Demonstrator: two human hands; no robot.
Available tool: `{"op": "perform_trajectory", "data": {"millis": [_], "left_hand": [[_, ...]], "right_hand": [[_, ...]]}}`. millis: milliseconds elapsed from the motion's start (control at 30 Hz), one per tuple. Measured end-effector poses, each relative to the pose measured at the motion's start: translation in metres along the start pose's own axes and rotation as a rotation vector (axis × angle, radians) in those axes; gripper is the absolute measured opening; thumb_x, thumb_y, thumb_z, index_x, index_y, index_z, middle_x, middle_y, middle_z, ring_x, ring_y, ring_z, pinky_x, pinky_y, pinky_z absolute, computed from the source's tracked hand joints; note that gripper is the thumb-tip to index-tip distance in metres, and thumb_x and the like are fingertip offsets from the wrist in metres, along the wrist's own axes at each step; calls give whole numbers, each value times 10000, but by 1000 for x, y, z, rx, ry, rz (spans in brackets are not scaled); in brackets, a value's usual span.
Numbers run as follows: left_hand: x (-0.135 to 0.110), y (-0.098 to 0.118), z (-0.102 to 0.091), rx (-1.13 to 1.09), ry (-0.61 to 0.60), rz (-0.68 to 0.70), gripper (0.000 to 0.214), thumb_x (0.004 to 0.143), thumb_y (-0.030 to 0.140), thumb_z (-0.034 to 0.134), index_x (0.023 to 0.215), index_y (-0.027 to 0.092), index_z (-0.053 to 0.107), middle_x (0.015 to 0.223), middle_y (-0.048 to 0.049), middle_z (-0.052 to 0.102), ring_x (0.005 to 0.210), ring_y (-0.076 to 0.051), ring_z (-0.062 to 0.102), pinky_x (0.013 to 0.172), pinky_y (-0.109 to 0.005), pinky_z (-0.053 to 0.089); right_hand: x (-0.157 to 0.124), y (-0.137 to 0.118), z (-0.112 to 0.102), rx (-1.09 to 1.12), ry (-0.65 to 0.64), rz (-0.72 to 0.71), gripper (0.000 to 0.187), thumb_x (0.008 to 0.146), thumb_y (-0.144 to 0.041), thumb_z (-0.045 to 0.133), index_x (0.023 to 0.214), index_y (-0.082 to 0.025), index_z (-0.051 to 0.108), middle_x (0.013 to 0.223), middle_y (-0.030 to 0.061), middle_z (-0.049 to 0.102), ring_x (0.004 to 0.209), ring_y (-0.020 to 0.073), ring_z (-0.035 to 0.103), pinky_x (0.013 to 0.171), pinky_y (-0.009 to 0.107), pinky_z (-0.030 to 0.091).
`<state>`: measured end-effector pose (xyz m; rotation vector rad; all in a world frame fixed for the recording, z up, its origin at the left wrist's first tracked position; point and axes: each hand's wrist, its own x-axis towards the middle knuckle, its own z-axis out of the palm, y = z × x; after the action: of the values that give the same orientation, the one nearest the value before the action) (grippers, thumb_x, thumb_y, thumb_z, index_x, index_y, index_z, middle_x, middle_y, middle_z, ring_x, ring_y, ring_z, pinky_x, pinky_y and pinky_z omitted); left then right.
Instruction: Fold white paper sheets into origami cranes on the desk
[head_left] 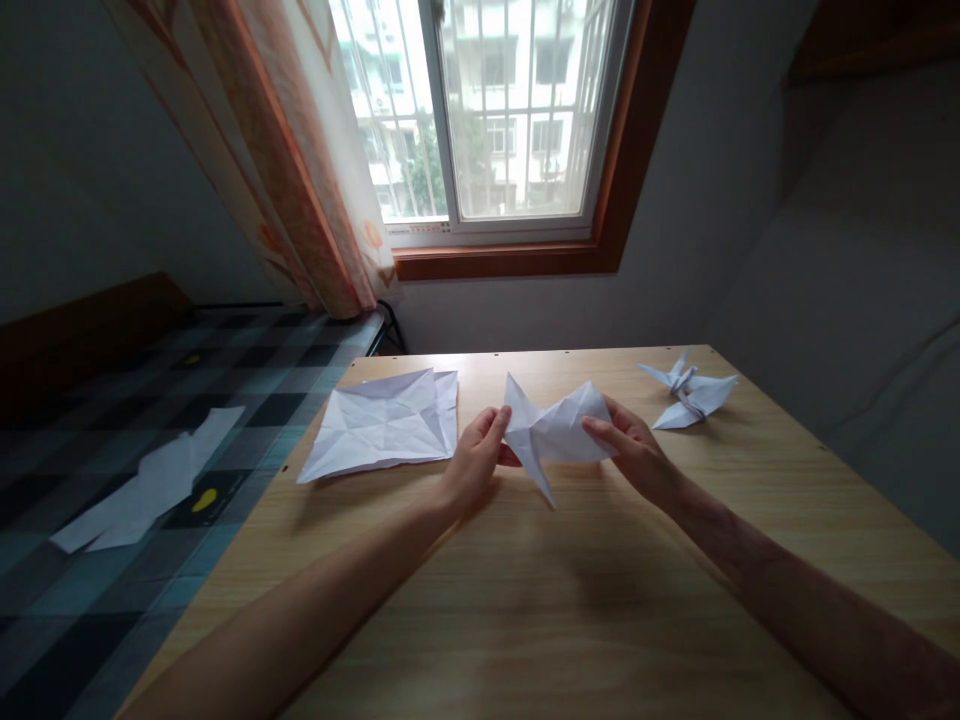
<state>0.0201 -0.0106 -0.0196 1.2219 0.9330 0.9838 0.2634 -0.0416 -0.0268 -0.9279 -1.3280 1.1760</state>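
Note:
Both hands hold a partly folded white paper figure (553,430) just above a light wooden table (525,600). My left hand (476,462) pinches its left side, fingers closed on the paper. My right hand (634,450) grips its right side, with the thumb lying on top of the paper. One pointed flap sticks up near my left hand and another points down toward the table.
A creased, unfolded white sheet (386,425) lies flat on the table to the left. A finished paper crane (690,392) sits at the far right. Left of the table is a bed with a checked cover (150,450) and white paper scraps (142,495). Behind are a window and curtain.

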Motion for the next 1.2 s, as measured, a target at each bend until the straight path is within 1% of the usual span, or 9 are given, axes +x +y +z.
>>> {"op": "perform_trajectory", "data": {"millis": [167, 267, 400, 533, 633, 767, 933, 1067, 1200], "left_hand": [[-6, -7, 5, -159, -249, -179, 646, 855, 745, 794, 1105, 163, 666, 977, -107, 790, 831, -265, 822, 750, -364, 662], [-4, -11, 3, -208, -236, -211, 572, 841, 696, 832, 944, 163, 652, 813, -35, 711, 664, -186, 751, 653, -313, 630], [3, -5, -3, -175, -186, -198, 612, 825, 717, 829, 751, 189, 526, 600, 84, 460, 434, -62, 471, 490, -229, 523], [8, 9, -13, -133, -317, -239, 605, 821, 688, 844, 746, 210, 482, 535, 131, 320, 401, -38, 294, 483, -218, 515], [10, 16, -20, -77, -362, -257, 542, 838, 671, 837, 832, 204, 563, 505, 147, 270, 407, -44, 237, 514, -221, 536], [13, 19, -29, 81, -392, -286, 569, 831, 704, 818, 765, 203, 555, 495, 122, 330, 406, -52, 305, 553, -264, 575], [20, 10, -37, 219, -357, -310, 587, 812, 748, 773, 789, 204, 553, 542, 79, 465, 418, -90, 464, 496, -258, 519], [19, 1, -36, 403, -254, -171, 459, 863, 627, 734, 987, 215, 575, 756, 31, 636, 480, -115, 559, 458, -240, 430], [4, 7, -25, 744, -184, 74, 302, 965, 468, 610, 1153, 232, 592, 1026, -25, 733, 691, -156, 667, 632, -285, 498]], "right_hand": [[2, -2, 2, 19, 10, -13, 423, 952, -610, 766, 1117, -227, 692, 1018, 48, 772, 878, 230, 700, 800, 321, 569], [4, 0, 0, 50, -8, -13, 424, 949, -610, 781, 1111, -228, 693, 1026, 45, 773, 876, 222, 699, 797, 311, 564], [8, 4, -7, 25, 18, -60, 388, 966, -602, 778, 1084, -238, 715, 961, 24, 753, 843, 200, 670, 779, 289, 552], [10, 3, -21, -36, 21, -91, 355, 956, -568, 808, 1103, -248, 760, 960, 21, 764, 863, 202, 681, 786, 288, 560], [9, -5, -34, -81, -102, -64, 428, 891, -513, 887, 1211, -250, 779, 1085, 53, 818, 1001, 261, 742, 877, 349, 599], [9, -21, -43, -265, -282, -87, 301, 892, -445, 895, 1108, -239, 854, 1132, 89, 848, 1095, 314, 775, 992, 439, 605], [7, -38, -41, -452, -497, -290, 87, 945, -306, 815, 983, -285, 891, 1311, 95, 817, 1215, 312, 765, 1247, 556, 443], [0, -44, -35, -603, -614, -300, 245, 886, -164, 797, 1072, -301, 877, 1224, 39, 848, 1138, 254, 794, 1300, 514, 393], [-6, -43, -24, -678, -633, -276, 384, 827, -101, 777, 1143, -302, 865, 1001, -10, 867, 902, 199, 812, 1288, 462, 416]]}}
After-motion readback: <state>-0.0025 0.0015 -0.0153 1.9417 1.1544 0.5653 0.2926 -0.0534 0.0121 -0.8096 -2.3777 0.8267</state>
